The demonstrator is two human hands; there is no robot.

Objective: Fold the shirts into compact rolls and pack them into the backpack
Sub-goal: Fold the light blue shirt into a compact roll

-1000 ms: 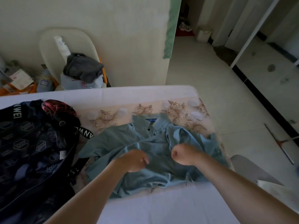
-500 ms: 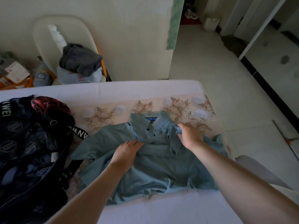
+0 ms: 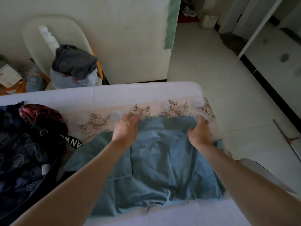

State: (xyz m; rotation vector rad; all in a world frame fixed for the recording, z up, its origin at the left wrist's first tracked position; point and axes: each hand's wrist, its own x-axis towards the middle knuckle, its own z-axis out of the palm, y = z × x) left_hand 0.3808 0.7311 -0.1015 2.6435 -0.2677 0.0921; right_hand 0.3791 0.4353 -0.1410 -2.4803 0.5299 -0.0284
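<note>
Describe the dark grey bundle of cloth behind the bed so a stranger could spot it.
Look past the far edge of the white-sheeted bed to the cream moulded chair against the wall. On its seat lies a pale blue fabric bundle, and the dark grey crumpled cloth sits on top. It is the only charcoal item there.

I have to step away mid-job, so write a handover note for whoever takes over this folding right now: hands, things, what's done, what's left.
Left hand: grips the shirt's far edge.
Right hand: grips the same edge, further right.
Shirt: blue, spread creased on the bed, not rolled.
Backpack: on the bed, left of the shirt.
Done: no roll visible yet.
Left: fold and roll the shirt, then pack it into the backpack. The grey garment behind the bed may be another; I cannot tell.
</note>
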